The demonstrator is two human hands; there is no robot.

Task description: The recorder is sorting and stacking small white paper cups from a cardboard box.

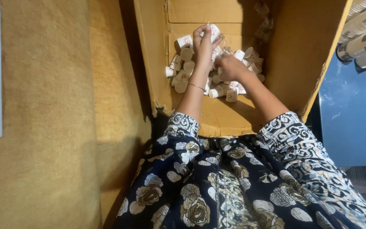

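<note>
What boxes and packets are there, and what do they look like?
Cardboard box: open, brown, in front of the person's lap.
Small cups: white with brown bases and red marks, heaped inside the box.
Cup: white, in the left hand.
Cup sleeves: long white stacks, top right.

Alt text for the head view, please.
Both hands reach into an open cardboard box of small paper cups: the left hand lifts one cup, the right hand rests among the pile. Stacked cup sleeves lie far right.

Both arms reach forward — left hand (203,44) fingers curled, right hand (229,67) fisted.
</note>
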